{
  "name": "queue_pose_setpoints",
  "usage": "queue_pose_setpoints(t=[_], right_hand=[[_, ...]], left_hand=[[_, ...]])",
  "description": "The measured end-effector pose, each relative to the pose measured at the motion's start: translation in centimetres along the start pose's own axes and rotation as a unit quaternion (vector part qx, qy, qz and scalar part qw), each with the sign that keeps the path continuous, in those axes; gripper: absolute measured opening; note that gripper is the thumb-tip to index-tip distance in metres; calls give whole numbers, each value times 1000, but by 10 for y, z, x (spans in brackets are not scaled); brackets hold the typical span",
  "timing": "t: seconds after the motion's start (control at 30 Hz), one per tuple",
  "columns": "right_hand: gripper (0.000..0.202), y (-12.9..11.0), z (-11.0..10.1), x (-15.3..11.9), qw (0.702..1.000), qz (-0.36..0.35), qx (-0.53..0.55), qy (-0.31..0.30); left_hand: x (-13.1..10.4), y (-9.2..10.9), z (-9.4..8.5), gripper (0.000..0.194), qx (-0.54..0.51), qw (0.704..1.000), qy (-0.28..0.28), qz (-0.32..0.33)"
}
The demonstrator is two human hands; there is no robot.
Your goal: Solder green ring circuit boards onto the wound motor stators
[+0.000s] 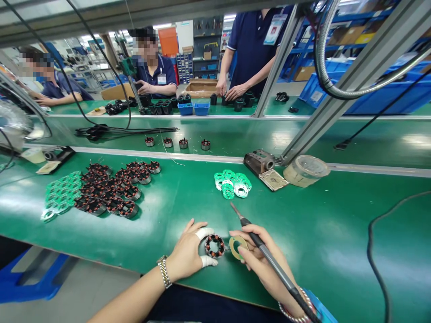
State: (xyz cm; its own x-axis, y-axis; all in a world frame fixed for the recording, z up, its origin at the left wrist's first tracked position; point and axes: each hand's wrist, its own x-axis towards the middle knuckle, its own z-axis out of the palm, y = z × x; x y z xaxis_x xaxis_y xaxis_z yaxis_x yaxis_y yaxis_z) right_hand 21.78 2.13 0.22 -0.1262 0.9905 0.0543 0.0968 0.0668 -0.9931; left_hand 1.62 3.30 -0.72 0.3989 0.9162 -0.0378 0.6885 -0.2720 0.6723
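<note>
On the green bench top, my left hand (188, 251), with white-covered fingertips, grips a round motor stator (214, 246) with copper windings, thumb and finger on its sides. Just to the right, my right hand (261, 258) pinches a yellowish ring-shaped board (238, 247) between thumb and fingers. The same hand carries a soldering iron (269, 258), its tip pointing up and left above the bench. A small gap shows between the board and the stator. Farther back lies a loose pile of green ring boards (232, 183).
Many stators (111, 188) stand at the left beside a green board panel (62, 193). A metal iron holder (259, 162), a sponge (273, 179) and a round tub (306, 170) sit behind. A cable (372, 242) lies right. Co-workers work across the line.
</note>
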Motion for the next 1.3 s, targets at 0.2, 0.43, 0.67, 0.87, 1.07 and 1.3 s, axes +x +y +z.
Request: queue_pose_setpoints(t=[0.2,0.43,0.67,0.87,1.07,1.3], right_hand=[[43,16,1,-3,994,-34,94,-43],[31,8,6,9,993,-106,-6,-47],[33,-11,5,20,954,-159,-253,-30],[40,-17,16,25,952,-138,-219,-166],[37,-9,14,24,957,-138,-191,-168],[28,-9,18,19,947,-183,-220,-147]], left_hand=[[-3,5,7,69,-7,999,40,-22],[-2,11,10,60,-17,996,71,-43],[-3,12,8,53,-21,996,69,-55],[-4,9,9,54,-32,997,68,-24],[-1,4,8,51,-41,998,39,-25],[-1,2,8,52,-33,999,35,-20]])
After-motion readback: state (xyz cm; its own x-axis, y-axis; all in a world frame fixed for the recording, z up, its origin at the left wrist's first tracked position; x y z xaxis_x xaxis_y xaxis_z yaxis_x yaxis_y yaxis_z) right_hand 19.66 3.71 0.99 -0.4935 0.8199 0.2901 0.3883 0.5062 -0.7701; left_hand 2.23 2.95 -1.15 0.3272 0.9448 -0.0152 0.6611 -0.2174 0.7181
